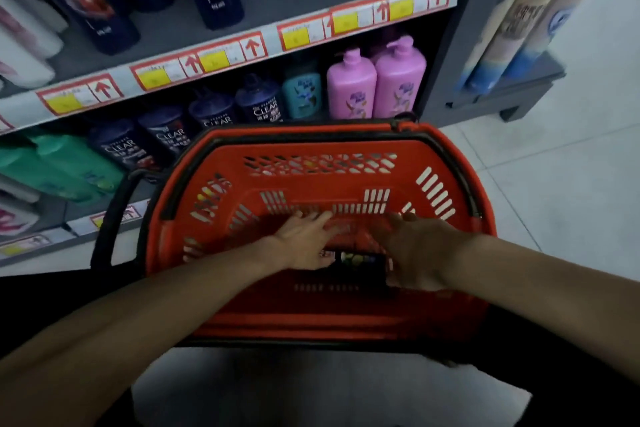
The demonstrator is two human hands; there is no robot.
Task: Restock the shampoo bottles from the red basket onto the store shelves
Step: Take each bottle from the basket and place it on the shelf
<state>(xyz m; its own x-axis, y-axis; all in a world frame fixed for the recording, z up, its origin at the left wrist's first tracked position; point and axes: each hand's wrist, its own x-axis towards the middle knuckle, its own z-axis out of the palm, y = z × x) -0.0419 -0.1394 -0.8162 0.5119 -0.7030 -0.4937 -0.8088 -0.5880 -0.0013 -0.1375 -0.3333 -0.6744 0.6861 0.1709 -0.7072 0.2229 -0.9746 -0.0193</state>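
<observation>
While both hands were down in the basket [446, 163], I judged the step a pick-up: left hand [304, 243] and right hand [419, 253], grip wide, flanked a dark bottle [360, 258] on its floor. Next: close on it, lift to the shelf [214, 24].

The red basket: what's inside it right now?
Both hands reach into the basket. Between them lies one dark bottle, partly covered. The bare floor shows beyond; anything under the hands is hidden.
</observation>
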